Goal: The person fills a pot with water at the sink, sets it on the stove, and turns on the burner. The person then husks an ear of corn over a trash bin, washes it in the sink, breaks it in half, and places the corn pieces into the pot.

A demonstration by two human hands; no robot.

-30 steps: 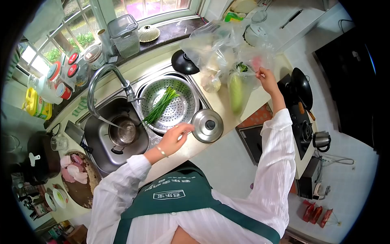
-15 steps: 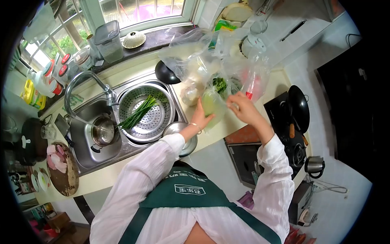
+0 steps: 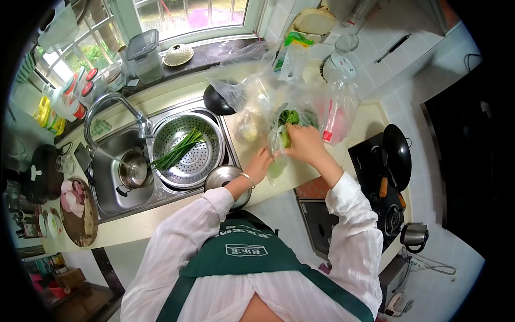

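My right hand (image 3: 307,144) has its fingers closed on the top of a pale green vegetable (image 3: 287,134) inside a clear plastic bag. My left hand (image 3: 258,165) is at the lower left side of that bag, fingers bent together; whether they grip the bag's edge is too small to tell. Dark green leaves (image 3: 288,117) show at the bag's upper part. Just left of the bag lies another clear bag with pale round contents (image 3: 249,129). A metal lid (image 3: 222,180) sits partly behind my left forearm.
Green stalks (image 3: 177,150) lie in a steel colander (image 3: 212,142) over the right basin. Water runs into a pot (image 3: 134,169) in the left basin. Raw meat (image 3: 72,198) and a cleaver (image 3: 84,161) are at the far left. A wok (image 3: 397,155) stands on the stove at right.
Both hands have come together at the vegetable's bag. My left hand moved right from near the lid, touched the bag, then drew slightly back. My right hand moved left and down onto the vegetable.
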